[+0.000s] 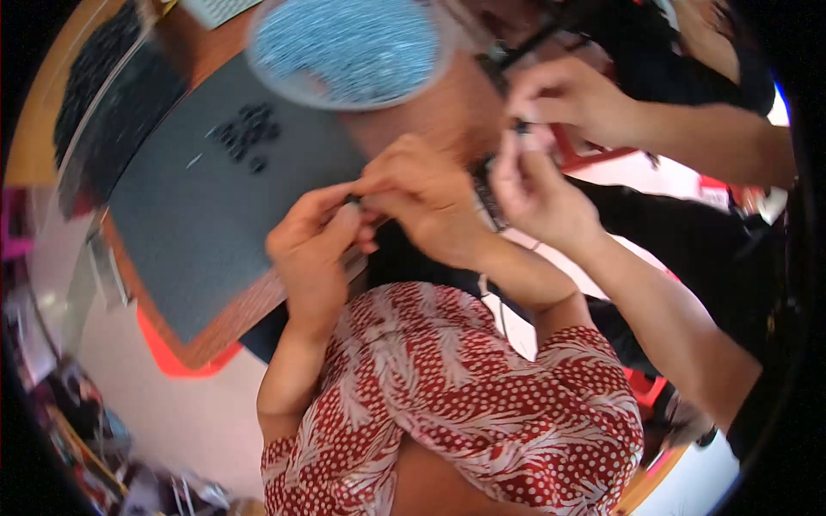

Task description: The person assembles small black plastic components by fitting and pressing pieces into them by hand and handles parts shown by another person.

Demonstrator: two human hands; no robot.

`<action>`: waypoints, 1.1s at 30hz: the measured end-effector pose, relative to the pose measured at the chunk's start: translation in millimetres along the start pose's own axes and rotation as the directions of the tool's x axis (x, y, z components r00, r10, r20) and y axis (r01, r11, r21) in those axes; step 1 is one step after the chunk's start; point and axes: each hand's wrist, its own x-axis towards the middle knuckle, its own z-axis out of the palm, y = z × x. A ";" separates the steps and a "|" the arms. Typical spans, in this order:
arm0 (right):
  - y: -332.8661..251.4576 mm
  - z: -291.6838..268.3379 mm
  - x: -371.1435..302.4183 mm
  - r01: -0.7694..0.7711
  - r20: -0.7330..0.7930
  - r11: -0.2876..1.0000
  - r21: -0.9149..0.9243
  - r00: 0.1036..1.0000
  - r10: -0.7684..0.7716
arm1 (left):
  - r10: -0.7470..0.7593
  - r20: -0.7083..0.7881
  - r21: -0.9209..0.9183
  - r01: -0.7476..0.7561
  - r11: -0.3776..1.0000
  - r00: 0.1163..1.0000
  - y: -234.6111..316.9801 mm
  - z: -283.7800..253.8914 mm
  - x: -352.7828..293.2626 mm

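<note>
The small black piece point(352, 199) is mostly hidden, since only a dark bit of it shows where the two hands meet, and its shape is too small and blurred to make out. It sits between the tips of the left hand point(314, 245), where thumb and forefinger pinch it, with the other fingers curled below. The right hand point(430, 202) comes in from the other side, its thumb and forefinger pressed together right beside the piece; whether anything thin is caught between them cannot be told. Both hands are above the near edge of the desk point(249, 303), and the right one covers part of it. Beyond them, on a dark mat point(215, 228), lies a loose cluster of black pieces point(247, 133), with a thin pale sliver point(194, 160) just to its left. A round bowl point(344, 106) full of thin bluish pins point(353, 47) stands behind the mat, cut off by the upper edge. At the far left, a clear-walled bin with black contents point(99, 90) is cut by the dark rim of the view. To the right, a co-worker's hands point(551, 198) meet over a small dark thing point(520, 125), also blurred; that person's body is partly out of view.
</note>
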 end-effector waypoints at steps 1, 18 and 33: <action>-2.3 -1.1 0.8 -0.043 0.022 0.999 0.010 0.999 0.043 | 0.031 -0.030 0.018 -0.031 0.999 0.999 -0.8 -1.3 -0.7; -0.1 2.3 -12.2 -0.028 -0.188 0.997 0.076 0.981 0.042 | 0.105 0.028 0.038 -0.106 0.994 0.994 -0.1 5.0 2.4; -1.1 0.4 -11.0 -0.014 -0.202 0.997 0.081 0.979 0.030 | 0.092 0.069 0.001 -0.092 0.996 0.993 -3.9 -2.1 8.5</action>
